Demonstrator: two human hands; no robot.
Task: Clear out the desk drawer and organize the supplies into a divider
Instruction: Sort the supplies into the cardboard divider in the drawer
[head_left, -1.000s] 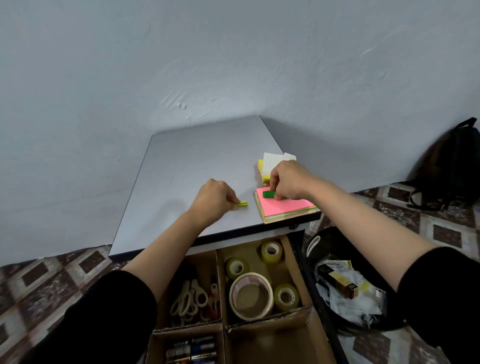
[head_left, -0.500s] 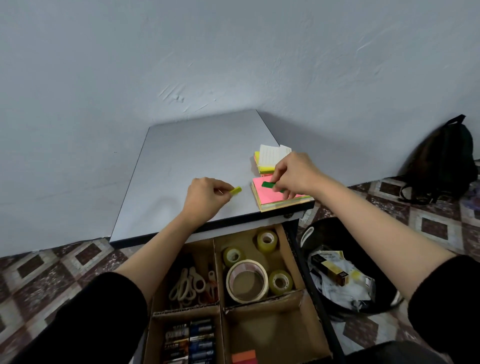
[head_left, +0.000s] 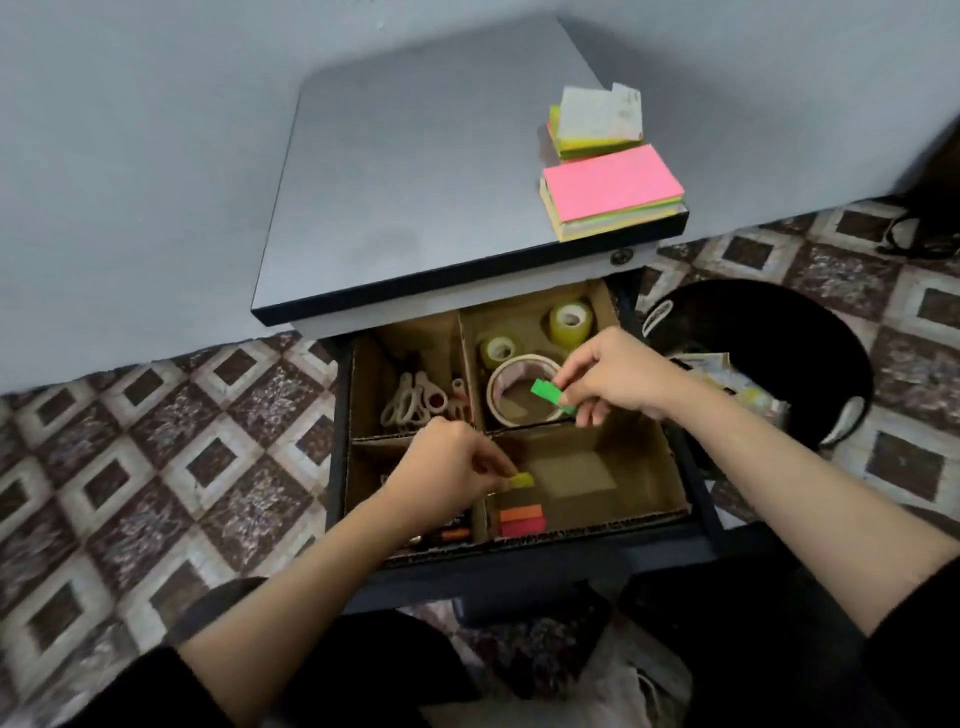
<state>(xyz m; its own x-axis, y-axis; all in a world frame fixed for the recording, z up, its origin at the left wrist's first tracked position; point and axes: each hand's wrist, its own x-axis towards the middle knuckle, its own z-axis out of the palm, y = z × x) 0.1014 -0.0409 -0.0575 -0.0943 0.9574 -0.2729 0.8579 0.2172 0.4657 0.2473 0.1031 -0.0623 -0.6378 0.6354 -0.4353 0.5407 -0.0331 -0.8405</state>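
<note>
Both our forearms reached in from below over the open drawer (head_left: 696, 525), sleeves pushed up near the elbows. Our left hand (head_left: 447, 470) was knuckles-up over the cardboard divider (head_left: 670, 467), fingers curled, pinching a small yellow tab pad (head_left: 521, 480) at thumb and fingertip, above the near-right compartment. That compartment already held an orange-and-pink tab stack (head_left: 522, 520) at its near-left corner. Our right hand (head_left: 610, 376) sat higher and further back, wrist bent left, pinching a green tab pad (head_left: 551, 396) by one end; the pad stuck out tilted over the big tape roll (head_left: 522, 389) in the far-right compartment. Two smaller tape rolls (head_left: 570, 325) sat behind it. Scissors (head_left: 415, 397) were in the far-left compartment; the near-left one was mostly hidden by our left hand, contents unclear. On the bench (head_left: 415, 171), the pink-topped sticky note stack (head_left: 610, 189) lay at the right front edge, with a yellow pad with white paper (head_left: 597, 122) just behind it. A black bin (head_left: 769, 338) stood right of the drawer.
</note>
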